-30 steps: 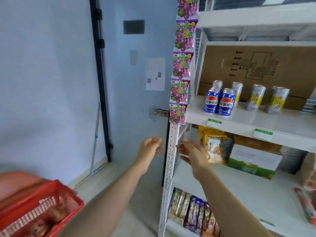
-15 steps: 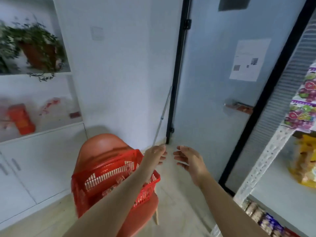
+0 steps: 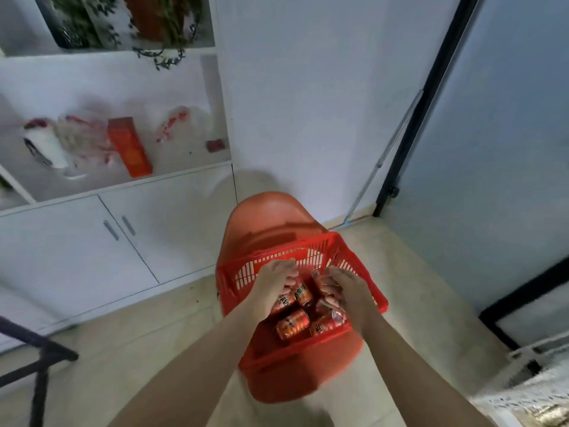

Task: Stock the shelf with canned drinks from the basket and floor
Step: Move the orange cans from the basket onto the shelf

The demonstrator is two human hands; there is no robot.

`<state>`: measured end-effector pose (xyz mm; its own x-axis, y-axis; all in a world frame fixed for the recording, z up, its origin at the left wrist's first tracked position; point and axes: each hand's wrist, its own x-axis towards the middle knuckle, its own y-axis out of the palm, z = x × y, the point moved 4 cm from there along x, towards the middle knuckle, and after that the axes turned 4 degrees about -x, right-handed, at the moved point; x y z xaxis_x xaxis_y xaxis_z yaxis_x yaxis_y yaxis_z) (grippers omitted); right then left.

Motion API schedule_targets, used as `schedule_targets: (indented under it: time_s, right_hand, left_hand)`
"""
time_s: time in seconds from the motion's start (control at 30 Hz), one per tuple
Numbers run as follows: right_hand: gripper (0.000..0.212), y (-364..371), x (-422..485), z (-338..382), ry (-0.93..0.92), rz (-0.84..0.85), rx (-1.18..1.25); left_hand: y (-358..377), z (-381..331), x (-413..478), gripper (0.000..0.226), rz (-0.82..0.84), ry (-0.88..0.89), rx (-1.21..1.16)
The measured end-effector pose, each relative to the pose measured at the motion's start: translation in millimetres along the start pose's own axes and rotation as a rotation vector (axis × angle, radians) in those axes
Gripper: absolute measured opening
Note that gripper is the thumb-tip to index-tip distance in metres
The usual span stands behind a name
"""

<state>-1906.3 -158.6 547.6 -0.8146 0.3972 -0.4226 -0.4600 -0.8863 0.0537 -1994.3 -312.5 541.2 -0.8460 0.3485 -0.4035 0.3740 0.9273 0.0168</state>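
A red plastic basket (image 3: 278,253) sits on an orange chair (image 3: 268,214). Several red drink cans (image 3: 292,323) lie on their sides in it. Both my hands reach down into the basket. My left hand (image 3: 272,286) lies over two cans, its fingers curled downward; its palm hides whether it grips one. The fingers of my right hand (image 3: 346,291) wrap around a red can (image 3: 319,280) at the basket's right side.
A white cabinet (image 3: 92,241) with open shelves holding an orange box (image 3: 131,147) and bags stands at left. A black frame (image 3: 37,349) juts in at the lower left. A grey door (image 3: 508,149) is at right, and a blurred corner of the white shelf (image 3: 520,399) shows at the lower right.
My view has swung left and down, from the drink shelf to the basket. Both hands have gone from open in the air down into the basket onto the cans.
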Motion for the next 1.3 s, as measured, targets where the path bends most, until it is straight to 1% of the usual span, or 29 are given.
schedule_targets:
  time_s: [0.1,0.27,0.37,0.47,0.6,0.67,0.77,0.8,0.9,0.97,1.03,1.1,1.13,1.23,1.3]
  right_hand:
    - [0.021,10.1,39.6,-10.6,0.051,0.050,-0.075]
    - [0.025,23.4,112.2,-33.0,0.138,0.133,-0.233]
    - [0.021,27.8,154.2,-49.7,0.212,0.177,-0.330]
    - [0.021,28.5,193.1,-71.9,0.294,0.232,-0.399]
    - [0.019,31.4,239.2,-110.6,0.363,0.281,-0.486]
    - [0.024,33.0,255.2,-132.5,0.392,0.301,-0.523]
    - [0.045,35.8,275.0,-164.4,0.426,0.320,-0.587]
    - [0.049,37.7,281.5,-173.9,0.432,0.332,-0.603]
    - [0.052,45.0,297.9,-195.3,0.466,0.364,-0.666]
    - [0.059,50.5,305.8,-208.9,0.488,0.382,-0.687]
    - [0.068,55.1,312.0,-220.2,0.484,0.367,-0.684]
    - [0.063,59.1,315.7,-226.9,0.486,0.348,-0.695]
    - [0.059,61.0,317.9,-231.2,0.489,0.347,-0.700]
    - [0.048,66.1,319.7,-235.3,0.511,0.356,-0.688]
    - [0.042,68.9,317.2,-235.5,0.535,0.347,-0.666]
  left_hand:
    - [-12.3,21.9,32.1,0.024,-0.065,-0.062,0.000]
    - [-27.4,56.1,82.3,0.023,-0.204,-0.164,-0.006]
    - [-36.9,79.8,114.1,0.020,-0.279,-0.247,0.049]
    - [-41.0,105.0,142.7,0.021,-0.336,-0.326,0.085]
    - [-44.6,146.7,174.5,0.024,-0.394,-0.421,0.055]
    - [-44.7,176.1,188.1,0.027,-0.408,-0.484,0.035]
    - [-41.2,215.4,205.4,0.039,-0.423,-0.580,-0.029]
    - [-39.5,224.3,210.7,0.041,-0.420,-0.597,-0.049]
    - [-36.3,246.9,225.0,0.036,-0.414,-0.629,-0.068]
    - [-33.3,261.8,231.0,0.035,-0.408,-0.655,-0.085]
    - [-30.4,275.1,235.2,0.041,-0.429,-0.669,-0.100]
    - [-29.6,289.6,237.3,0.053,-0.485,-0.674,-0.091]
    - [-29.7,295.2,238.0,0.055,-0.517,-0.674,-0.101]
    - [-28.1,296.3,236.0,0.044,-0.600,-0.676,-0.175]
    - [-27.5,294.4,231.3,0.044,-0.636,-0.680,-0.210]
